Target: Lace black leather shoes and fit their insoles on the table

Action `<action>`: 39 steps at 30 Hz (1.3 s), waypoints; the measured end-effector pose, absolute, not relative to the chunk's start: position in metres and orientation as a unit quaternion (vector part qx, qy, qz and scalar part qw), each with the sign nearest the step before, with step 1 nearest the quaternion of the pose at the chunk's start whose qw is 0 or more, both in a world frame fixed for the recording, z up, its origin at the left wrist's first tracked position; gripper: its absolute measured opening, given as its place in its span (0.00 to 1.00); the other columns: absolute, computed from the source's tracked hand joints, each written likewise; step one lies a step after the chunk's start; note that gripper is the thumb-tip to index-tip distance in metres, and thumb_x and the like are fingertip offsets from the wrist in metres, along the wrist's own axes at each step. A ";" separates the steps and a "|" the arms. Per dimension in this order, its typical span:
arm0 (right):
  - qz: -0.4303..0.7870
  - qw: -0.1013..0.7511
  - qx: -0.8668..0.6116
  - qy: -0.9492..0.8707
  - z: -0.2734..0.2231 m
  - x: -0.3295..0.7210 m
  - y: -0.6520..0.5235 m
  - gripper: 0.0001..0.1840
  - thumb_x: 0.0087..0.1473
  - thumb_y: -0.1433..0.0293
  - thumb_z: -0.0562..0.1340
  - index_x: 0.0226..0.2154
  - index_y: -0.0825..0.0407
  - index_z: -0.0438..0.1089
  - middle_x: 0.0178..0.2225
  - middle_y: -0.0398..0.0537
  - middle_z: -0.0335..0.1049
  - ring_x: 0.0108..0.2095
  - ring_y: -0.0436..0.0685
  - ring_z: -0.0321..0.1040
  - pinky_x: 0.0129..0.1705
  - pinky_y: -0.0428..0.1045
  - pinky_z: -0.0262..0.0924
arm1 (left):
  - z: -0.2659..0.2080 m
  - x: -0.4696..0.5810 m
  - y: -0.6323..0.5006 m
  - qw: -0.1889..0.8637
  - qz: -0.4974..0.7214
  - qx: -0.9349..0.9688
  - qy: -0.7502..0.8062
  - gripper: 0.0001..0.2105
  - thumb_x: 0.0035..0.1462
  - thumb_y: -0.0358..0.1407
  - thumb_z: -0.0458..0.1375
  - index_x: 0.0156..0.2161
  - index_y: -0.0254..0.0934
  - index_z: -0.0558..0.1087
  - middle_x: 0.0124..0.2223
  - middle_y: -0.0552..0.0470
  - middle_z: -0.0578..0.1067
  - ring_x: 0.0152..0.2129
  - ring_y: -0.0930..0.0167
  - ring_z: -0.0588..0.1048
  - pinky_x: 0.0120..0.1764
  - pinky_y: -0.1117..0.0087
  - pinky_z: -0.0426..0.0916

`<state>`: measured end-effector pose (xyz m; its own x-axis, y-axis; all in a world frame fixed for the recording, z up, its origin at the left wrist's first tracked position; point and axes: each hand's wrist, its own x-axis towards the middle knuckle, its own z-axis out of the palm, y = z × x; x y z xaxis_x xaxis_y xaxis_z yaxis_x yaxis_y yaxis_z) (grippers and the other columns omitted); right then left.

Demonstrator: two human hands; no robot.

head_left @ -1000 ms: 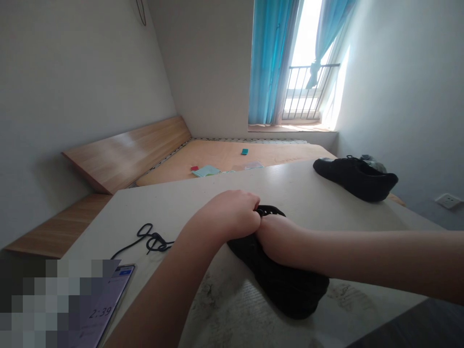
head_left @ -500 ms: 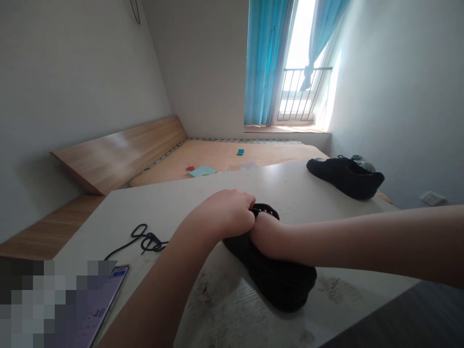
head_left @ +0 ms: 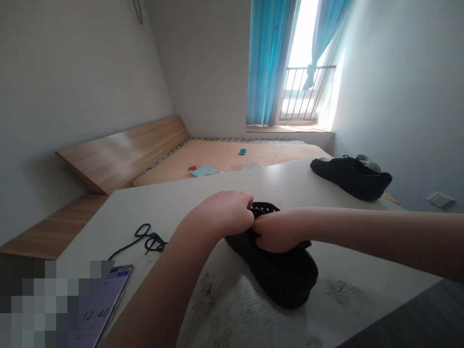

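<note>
A black shoe (head_left: 290,282) rests on the white table, heel toward me, its row of eyelets (head_left: 266,208) showing past my hands. My left hand (head_left: 226,212) is closed at the eyelet edge, gripping the shoe's upper; its fingertips are hidden. Bent into the shoe's opening, my right hand (head_left: 277,229) has its fingers curled close against the left one. What it pinches, if anything, is out of sight. Left of my forearm lies a loose black shoelace (head_left: 154,241), partly covered by that arm.
A second black shoe (head_left: 351,176) with a tied lace stands at the table's far right. A phone (head_left: 108,299) lies front left. Beyond the table (head_left: 145,198) are a bed (head_left: 217,150) with several small items and a wooden headboard (head_left: 126,150).
My right hand has drawn up and partly out of the shoe's opening, so more of it shows. My left hand keeps its place on the shoe. The view has shifted slightly.
</note>
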<state>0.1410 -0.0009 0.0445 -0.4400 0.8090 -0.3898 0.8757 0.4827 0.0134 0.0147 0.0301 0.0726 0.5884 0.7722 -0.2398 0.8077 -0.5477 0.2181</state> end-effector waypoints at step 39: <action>0.083 -0.169 0.492 0.850 0.034 0.203 -0.070 0.15 0.59 0.72 0.57 0.21 0.52 0.66 0.22 0.42 0.67 0.25 0.53 0.67 0.30 0.49 0.55 | 0.071 0.018 0.028 0.162 -0.048 0.869 0.465 0.06 0.49 0.33 0.51 0.32 0.41 0.71 0.35 0.51 0.78 0.29 0.67 0.73 0.26 0.68 0.60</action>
<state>0.2029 -0.0700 0.0336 -0.4594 0.8083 0.3681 0.8642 0.5025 -0.0249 0.0177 0.0276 0.0706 0.5620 0.7929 -0.2355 0.8244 -0.5138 0.2372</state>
